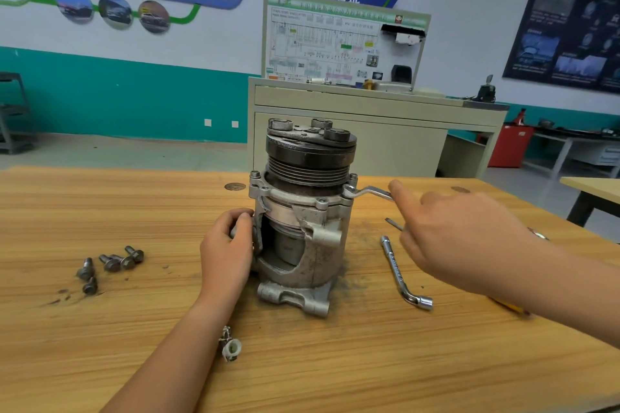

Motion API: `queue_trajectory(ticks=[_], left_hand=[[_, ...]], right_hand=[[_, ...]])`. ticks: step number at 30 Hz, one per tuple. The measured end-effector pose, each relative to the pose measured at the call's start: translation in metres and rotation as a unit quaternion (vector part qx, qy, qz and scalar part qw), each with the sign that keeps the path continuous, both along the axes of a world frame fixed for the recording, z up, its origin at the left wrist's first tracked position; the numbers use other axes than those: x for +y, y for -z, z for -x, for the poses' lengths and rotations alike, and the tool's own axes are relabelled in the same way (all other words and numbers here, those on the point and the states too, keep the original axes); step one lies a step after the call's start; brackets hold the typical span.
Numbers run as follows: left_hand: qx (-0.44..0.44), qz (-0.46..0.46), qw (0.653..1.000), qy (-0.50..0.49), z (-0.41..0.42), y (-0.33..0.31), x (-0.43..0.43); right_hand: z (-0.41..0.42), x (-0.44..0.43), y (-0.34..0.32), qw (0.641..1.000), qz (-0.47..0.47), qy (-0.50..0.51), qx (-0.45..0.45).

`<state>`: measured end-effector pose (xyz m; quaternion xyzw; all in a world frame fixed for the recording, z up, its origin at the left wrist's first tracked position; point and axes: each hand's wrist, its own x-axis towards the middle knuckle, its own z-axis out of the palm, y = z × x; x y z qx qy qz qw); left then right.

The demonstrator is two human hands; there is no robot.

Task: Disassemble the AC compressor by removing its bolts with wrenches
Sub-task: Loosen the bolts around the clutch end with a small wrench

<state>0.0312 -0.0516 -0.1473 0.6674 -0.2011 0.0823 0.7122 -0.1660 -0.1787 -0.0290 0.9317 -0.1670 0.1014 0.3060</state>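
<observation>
AC compressor (322, 258), grey cast metal, cylindrical, stands upright mid light wooden worktop (134, 345). Left hand (226, 251) grips its left side, fingers curled. Right hand (463, 238), fingers straight, presses silver offset wrench (369, 193) hooked at compressor's upper right. Loose grey bolts (110, 261) lie left.

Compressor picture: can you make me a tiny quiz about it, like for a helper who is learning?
1. True or false: the compressor lies on its side.
2. Where are the loose bolts? A left of the compressor, B on top of it, C in a hand.
3. Which hand reaches the wrench set on the compressor?
Key: 1 false, it stands upright; 2 A; 3 the right hand.
</observation>
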Motion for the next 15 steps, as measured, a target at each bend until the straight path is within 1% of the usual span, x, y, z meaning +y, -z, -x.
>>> queue_trajectory(ticks=[2, 6, 8, 11, 15], left_hand=[[-0.004, -0.002, 1.0, 0.001, 0.001, -0.001, 0.001], [-0.017, -0.006, 1.0, -0.002, 0.0, -0.001, 0.0], [-0.02, -0.006, 1.0, -0.003, 0.0, 0.0, 0.0], [-0.024, -0.006, 1.0, -0.007, 0.0, 0.0, 0.0], [-0.016, -0.012, 1.0, -0.006, 0.001, 0.0, 0.0]], right_hand=[[-0.002, -0.012, -0.002, 1.0, -0.01, -0.003, -0.003], [-0.028, -0.033, -0.013, 0.999, 0.04, 0.002, 0.011], [-0.045, -0.039, -0.012, 0.999, 0.048, -0.016, 0.01], [-0.069, -0.044, -0.003, 0.998, 0.021, -0.05, -0.04], [-0.088, -0.049, 0.003, 0.992, -0.012, -0.095, -0.077]])
